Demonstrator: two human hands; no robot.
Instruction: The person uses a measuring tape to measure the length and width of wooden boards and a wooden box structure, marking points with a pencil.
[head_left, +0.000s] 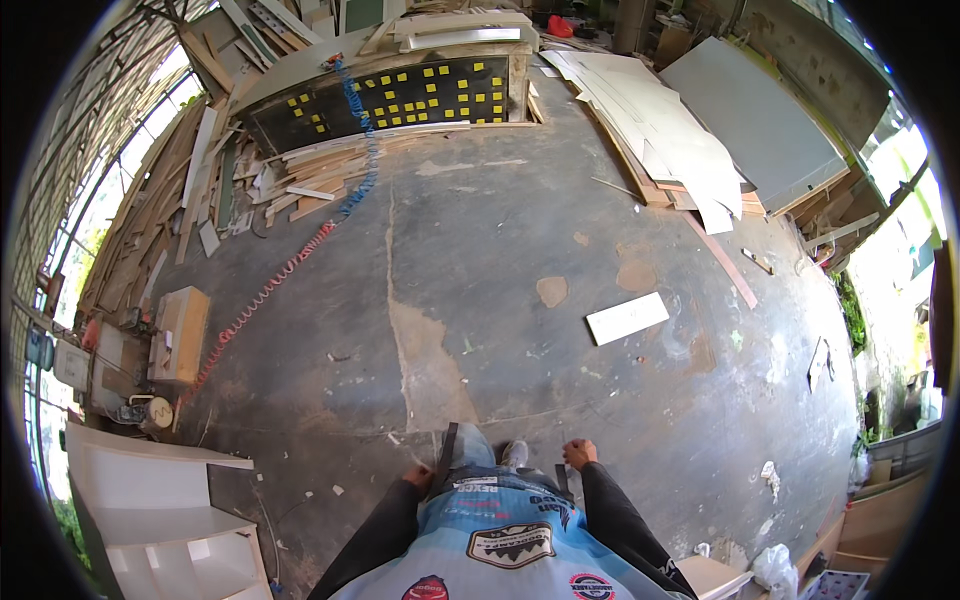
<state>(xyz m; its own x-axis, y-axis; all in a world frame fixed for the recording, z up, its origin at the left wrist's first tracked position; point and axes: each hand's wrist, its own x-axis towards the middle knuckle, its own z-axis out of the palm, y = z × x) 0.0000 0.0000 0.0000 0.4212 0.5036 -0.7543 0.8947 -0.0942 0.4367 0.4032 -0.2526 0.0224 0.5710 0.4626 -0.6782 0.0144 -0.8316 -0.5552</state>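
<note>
Concrete floor (480, 260), grey, patched and stained, fills the middle of the frame. Stacked pale sheet boards (650, 120) are spread along the upper right, and a dark panel dotted with yellow squares (400, 95) is propped at the upper centre beside heaped timber offcuts (300, 180). A white open shelf unit (160, 500) is seen at the lower left. A coiled red and blue hose (290, 265) is trailed across the floor. A single white rectangular board (627, 318) lies flat right of centre, well apart from the person.

At the lower centre, the left hand (418, 477) and the right hand (579, 454) are held at the hips, nothing visibly gripped; whether the fingers are curled or spread cannot be told. Walking appears to be in hand; reaching the white board would call for steps forward and rightward, then stooping.
</note>
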